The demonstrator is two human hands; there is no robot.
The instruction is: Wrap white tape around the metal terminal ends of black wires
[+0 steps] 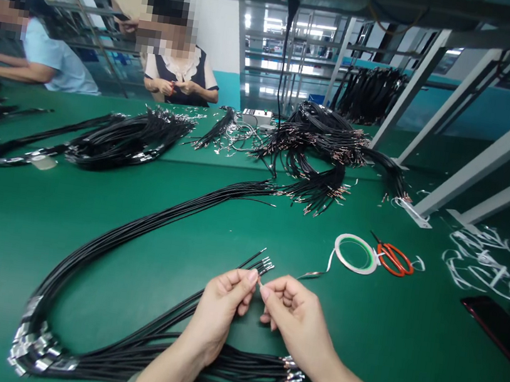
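My left hand (225,300) is closed, its thumb and fingers pinching a black cable whose end comes out towards my right hand. Closed in a pinch too, my right hand (294,317) grips a thin, pale strip at that cable end; its kind is too small to make out. Just beyond my left fingertips, several black cables (265,265) show silvery tips. Under my wrists lies a bundle of black cables (249,367) with foil-wrapped ends. It curves round on the left, where shiny silver tabs (37,344) cluster, and runs back across the green table (138,276).
A tape roll (337,253) with its loose strip lies beside orange-handled scissors (394,259). White backing scraps (487,261) and a dark phone (496,326) are at right. Cable piles (320,134) lie at the back, near slanting metal posts (492,155). Co-workers (181,73) sit across the table.
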